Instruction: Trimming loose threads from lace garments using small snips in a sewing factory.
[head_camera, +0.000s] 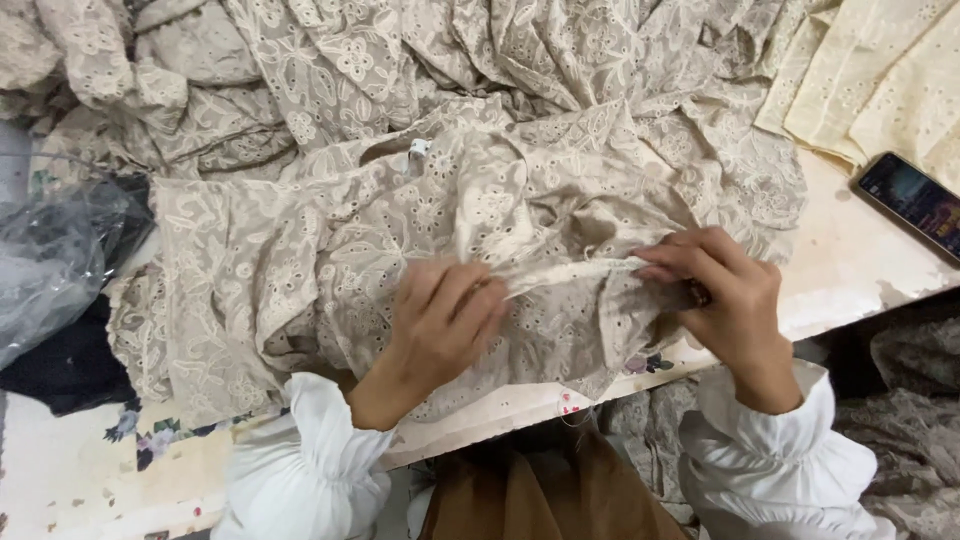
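A beige lace dress (400, 230) is spread out flat in the middle of the frame, on a pale table (850, 260). A long folded edge (570, 272) of the dress is pulled tight between the two hands, so the work on that edge looks begun but not done; most of the dress is left rumpled. The left hand (440, 325) is seen in the lower middle, with its grip closed on the left end of the edge, fingers curled over the cloth. The right hand (725, 300) is at the lower right, with its grip pinched shut on the other end. The edge is held just between both grips. More lace cloth (330, 60) is piled at the top. A phone (915, 200) is at the right side, and a clear plastic bag (50, 250) is at the left.
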